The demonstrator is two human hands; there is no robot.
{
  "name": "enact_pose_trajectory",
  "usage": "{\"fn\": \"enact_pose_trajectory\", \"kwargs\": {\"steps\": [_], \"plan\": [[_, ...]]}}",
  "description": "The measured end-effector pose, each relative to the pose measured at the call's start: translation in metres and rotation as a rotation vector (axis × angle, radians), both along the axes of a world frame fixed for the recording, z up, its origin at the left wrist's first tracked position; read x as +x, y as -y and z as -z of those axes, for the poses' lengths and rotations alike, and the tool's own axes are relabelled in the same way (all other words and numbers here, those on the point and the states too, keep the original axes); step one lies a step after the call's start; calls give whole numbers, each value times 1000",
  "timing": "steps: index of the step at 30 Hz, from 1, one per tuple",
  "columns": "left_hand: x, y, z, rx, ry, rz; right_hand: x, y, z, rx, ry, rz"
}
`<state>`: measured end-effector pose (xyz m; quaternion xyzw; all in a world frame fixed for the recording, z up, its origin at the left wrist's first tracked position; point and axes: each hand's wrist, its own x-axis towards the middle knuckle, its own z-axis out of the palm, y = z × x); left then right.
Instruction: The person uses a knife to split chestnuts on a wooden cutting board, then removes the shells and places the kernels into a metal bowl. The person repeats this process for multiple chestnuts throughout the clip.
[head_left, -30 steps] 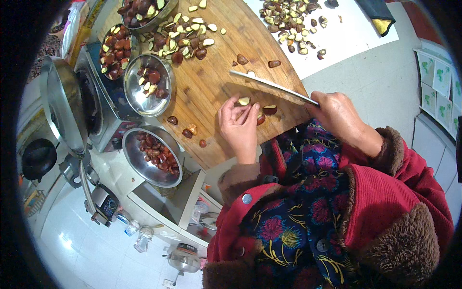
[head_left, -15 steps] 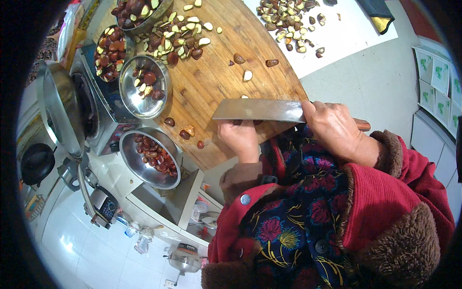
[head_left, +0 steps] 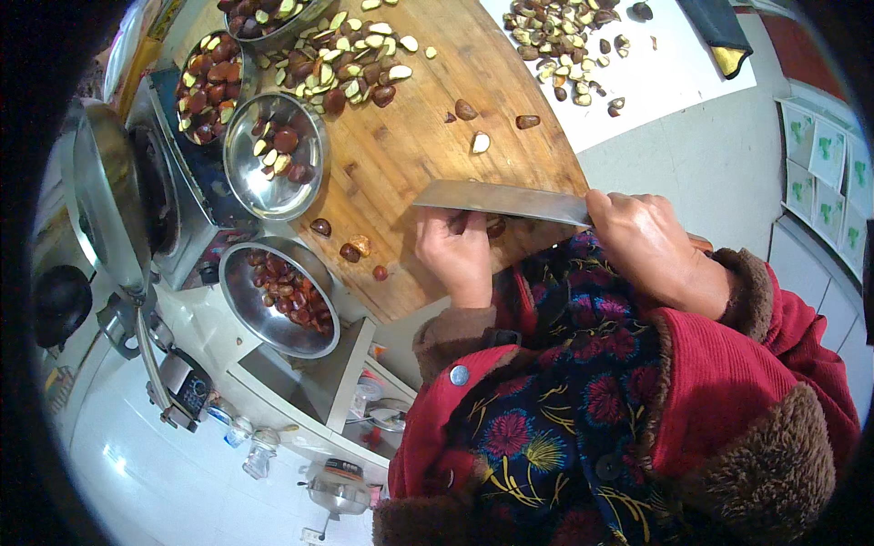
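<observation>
My right hand point(head_left: 642, 241) is closed round the handle of a wide cleaver point(head_left: 501, 200), its blade reaching left across the wooden cutting board point(head_left: 391, 191). Just below the blade, my left hand point(head_left: 455, 255) pinches a brown chestnut point(head_left: 458, 221), partly hidden by fingers and blade. Another chestnut point(head_left: 494, 227) shows beside the fingers under the blade. A pale cut piece point(head_left: 481, 143) and two dark chestnuts lie farther up the board. To the left of my left hand are a few more, one of them a split chestnut point(head_left: 350, 252).
A heap of cut chestnuts point(head_left: 350, 68) covers the board's far left. Steel bowls of chestnuts stand left, including a shallow bowl point(head_left: 314, 173) and a larger bowl point(head_left: 323, 341). More pieces lie on a white sheet point(head_left: 674, 100). A lidded pan point(head_left: 114, 200) sits at far left.
The cleaver's handle end has dropped slightly and its blade now slants, uncovering more of the left fingers and a chestnut. The whole view has shifted a little.
</observation>
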<state>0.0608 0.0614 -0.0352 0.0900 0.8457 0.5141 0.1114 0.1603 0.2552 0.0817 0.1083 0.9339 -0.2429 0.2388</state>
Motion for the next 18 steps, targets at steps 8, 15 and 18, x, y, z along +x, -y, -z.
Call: {"fn": "enact_pose_trajectory", "kwargs": {"steps": [8,15,18], "plan": [[-5,-3,-5,31,94,18,-6,1,-6,15,114,13],[-10,-8,-17,103,210,30,-22,9,35,-39,-44,-20],[-7,-6,-9,154,205,24,-37,25,51,-23,-82,53]]}}
